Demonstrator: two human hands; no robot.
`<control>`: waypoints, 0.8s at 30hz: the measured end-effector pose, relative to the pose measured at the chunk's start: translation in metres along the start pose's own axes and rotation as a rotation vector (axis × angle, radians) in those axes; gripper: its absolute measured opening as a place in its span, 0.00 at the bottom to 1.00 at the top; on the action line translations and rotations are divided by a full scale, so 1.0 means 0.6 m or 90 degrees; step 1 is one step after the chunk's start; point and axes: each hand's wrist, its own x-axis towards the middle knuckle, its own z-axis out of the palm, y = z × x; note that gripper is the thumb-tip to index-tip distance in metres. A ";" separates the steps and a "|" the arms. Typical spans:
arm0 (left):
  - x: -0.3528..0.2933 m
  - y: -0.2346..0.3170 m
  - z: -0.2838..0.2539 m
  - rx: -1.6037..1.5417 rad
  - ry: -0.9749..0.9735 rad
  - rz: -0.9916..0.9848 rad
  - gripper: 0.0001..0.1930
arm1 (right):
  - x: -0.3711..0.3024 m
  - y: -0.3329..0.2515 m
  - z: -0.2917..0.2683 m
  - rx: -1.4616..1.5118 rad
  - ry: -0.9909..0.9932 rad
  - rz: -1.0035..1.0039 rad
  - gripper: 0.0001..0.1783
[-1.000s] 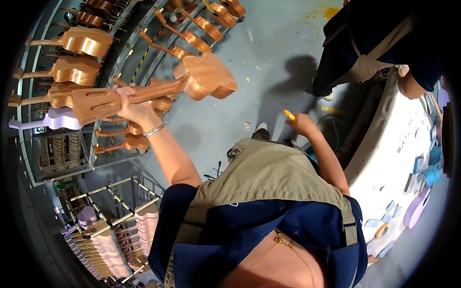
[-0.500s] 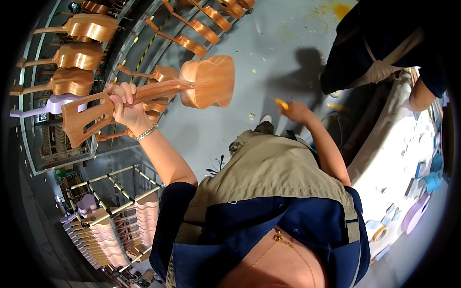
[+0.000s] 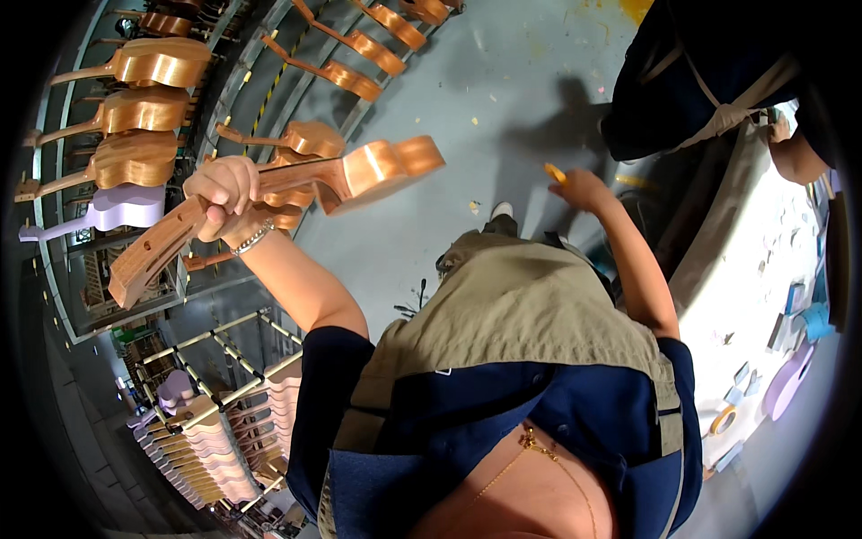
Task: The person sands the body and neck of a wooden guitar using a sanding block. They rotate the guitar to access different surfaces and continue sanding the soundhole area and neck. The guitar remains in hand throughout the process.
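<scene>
My left hand (image 3: pixel 224 198) is wrapped round the neck of an unstrung wooden ukulele (image 3: pixel 382 172), close to its slotted headstock. The instrument hangs in the air at the left with its body toward the middle, turned so that its side shows. Beyond my apron, on the right, my right hand (image 3: pixel 585 190) is closed on a small yellow tool (image 3: pixel 556 173). Its tip points toward the ukulele without touching it; the exact kind of tool is too small to make out.
Wooden ukuleles (image 3: pixel 162 63) and a lilac one (image 3: pixel 126 207) hang on a metal rack at the left. A tubular cart (image 3: pixel 238 395) holds stacked curved parts. At the right, a co-worker (image 3: pixel 700 81) stands by a white-covered table (image 3: pixel 718 296) with tape rolls and small blocks.
The ukulele has rolled in my left hand, from showing its broad flat face to showing its side. My right hand has moved slightly right and up with the yellow tool.
</scene>
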 end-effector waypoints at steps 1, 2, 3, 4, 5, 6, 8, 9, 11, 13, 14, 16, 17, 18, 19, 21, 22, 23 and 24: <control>-0.006 0.005 0.000 -0.002 0.009 0.005 0.10 | -0.044 -0.039 -0.015 0.021 -0.045 0.056 0.22; -0.014 0.000 0.005 -0.012 0.041 -0.004 0.09 | -0.077 -0.067 -0.026 0.232 -0.187 -0.065 0.22; -0.022 -0.012 0.016 0.000 0.083 -0.020 0.10 | -0.107 -0.089 -0.028 0.450 -0.331 -0.181 0.21; -0.021 -0.043 0.021 0.003 0.113 -0.024 0.10 | -0.124 -0.100 -0.034 0.552 -0.429 -0.260 0.21; -0.023 -0.070 0.021 0.006 0.144 -0.029 0.11 | -0.118 -0.103 -0.025 0.409 -0.293 -0.265 0.21; -0.028 -0.086 0.019 -0.014 0.141 -0.048 0.11 | -0.111 -0.108 -0.019 0.258 -0.176 -0.251 0.22; -0.015 -0.130 0.034 -0.027 0.192 -0.073 0.10 | -0.107 -0.120 0.003 -0.081 0.143 -0.097 0.24; -0.011 -0.144 0.047 -0.013 0.229 -0.089 0.09 | -0.136 -0.148 -0.013 -0.057 0.147 -0.194 0.23; -0.005 -0.178 0.072 0.012 0.306 -0.124 0.09 | -0.217 -0.222 -0.061 0.051 0.129 -0.380 0.22; 0.016 -0.210 0.085 0.022 0.330 -0.128 0.10 | -0.252 -0.246 -0.070 0.145 0.326 -0.542 0.20; 0.020 -0.216 0.092 0.021 0.329 -0.136 0.10 | -0.244 -0.240 -0.059 0.136 0.381 -0.520 0.20; 0.044 -0.230 0.110 -0.005 0.293 -0.134 0.10 | -0.209 -0.193 -0.039 -0.013 0.205 -0.227 0.19; 0.055 -0.239 0.115 -0.028 0.260 -0.128 0.09 | -0.195 -0.163 -0.022 -0.071 0.127 -0.087 0.19; 0.062 -0.249 0.116 -0.062 0.231 -0.145 0.08 | -0.192 -0.128 0.000 -0.023 0.198 -0.076 0.20; 0.060 -0.251 0.134 -0.005 0.255 -0.173 0.09 | -0.212 -0.087 0.012 0.019 0.272 -0.043 0.21; 0.019 -0.271 0.126 -0.144 0.421 -0.217 0.12 | -0.256 -0.033 0.023 0.245 0.463 -0.036 0.23; 0.019 -0.268 0.119 -0.090 0.365 -0.202 0.12 | -0.275 0.002 0.027 0.291 0.575 0.033 0.27; 0.045 -0.239 0.137 -0.073 0.273 -0.153 0.13 | -0.287 0.044 0.021 0.250 0.678 0.145 0.32; 0.047 -0.230 0.133 -0.050 0.297 -0.128 0.13 | -0.292 0.094 0.022 0.178 0.836 0.234 0.33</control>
